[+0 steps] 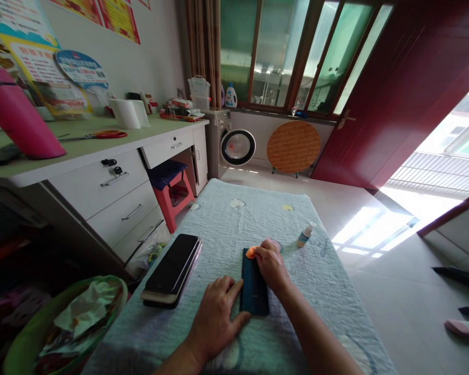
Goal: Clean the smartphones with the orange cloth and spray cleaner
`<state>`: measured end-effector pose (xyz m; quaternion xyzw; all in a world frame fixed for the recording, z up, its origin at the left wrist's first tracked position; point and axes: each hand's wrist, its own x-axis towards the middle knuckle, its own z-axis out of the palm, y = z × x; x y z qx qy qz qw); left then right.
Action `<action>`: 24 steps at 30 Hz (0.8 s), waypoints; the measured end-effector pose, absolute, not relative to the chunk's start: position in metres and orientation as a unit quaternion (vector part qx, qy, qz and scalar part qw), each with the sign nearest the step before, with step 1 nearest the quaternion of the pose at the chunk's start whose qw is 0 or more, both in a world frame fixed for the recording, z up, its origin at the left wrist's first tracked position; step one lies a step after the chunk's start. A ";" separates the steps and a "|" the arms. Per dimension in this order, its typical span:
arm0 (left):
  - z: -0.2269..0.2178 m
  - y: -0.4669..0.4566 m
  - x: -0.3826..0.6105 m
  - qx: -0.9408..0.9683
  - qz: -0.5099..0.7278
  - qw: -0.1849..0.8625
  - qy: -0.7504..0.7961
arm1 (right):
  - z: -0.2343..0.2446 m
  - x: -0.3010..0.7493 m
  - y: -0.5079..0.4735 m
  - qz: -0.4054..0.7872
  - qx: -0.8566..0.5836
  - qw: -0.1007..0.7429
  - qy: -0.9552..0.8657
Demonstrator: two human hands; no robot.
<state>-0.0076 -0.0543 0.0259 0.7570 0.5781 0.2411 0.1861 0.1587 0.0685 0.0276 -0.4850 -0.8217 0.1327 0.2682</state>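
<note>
A dark phone [254, 286] lies lengthwise on the light blue cloth [226, 219] covering the table in front of me. My left hand [214, 317] rests flat beside the phone's left edge, fingers stretched out and touching it. My right hand [269, 263] is closed over the phone's far end, pinching a small orange piece [250, 253] against it. To the left lie two or three stacked phones [172, 271] with dark screens. A small spray bottle [305, 234] stands on the cloth to the right of my right hand.
A green bin [62, 323] with crumpled paper sits at lower left. A white desk with drawers [113, 177] runs along the left, a pink stool [172, 192] under it. A washing machine [234, 143], a round wooden tabletop [293, 147] and a red door [394, 94] stand beyond.
</note>
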 end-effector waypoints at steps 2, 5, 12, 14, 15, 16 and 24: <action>0.026 -0.054 -0.008 0.758 0.246 0.185 0.576 | 0.027 0.155 0.071 0.131 -0.485 0.266 -0.823; 0.026 -0.054 -0.008 0.757 0.250 0.184 0.574 | 0.024 0.151 0.065 0.139 -0.476 0.262 -0.828; 0.025 -0.054 -0.008 0.758 0.241 0.193 0.575 | 0.027 0.160 0.034 0.159 -0.454 0.244 -0.842; 0.024 -0.054 -0.008 0.760 0.238 0.192 0.574 | 0.029 0.164 0.036 0.167 -0.461 0.244 -0.836; 0.024 -0.054 -0.008 0.760 0.238 0.190 0.574 | 0.030 0.166 0.040 0.172 -0.466 0.246 -0.832; 0.023 -0.054 -0.008 0.760 0.237 0.189 0.576 | 0.031 0.167 0.044 0.176 -0.471 0.248 -0.828; 0.026 -0.053 -0.007 0.759 0.229 0.188 0.580 | 0.027 0.151 0.063 0.175 -0.475 0.266 -0.820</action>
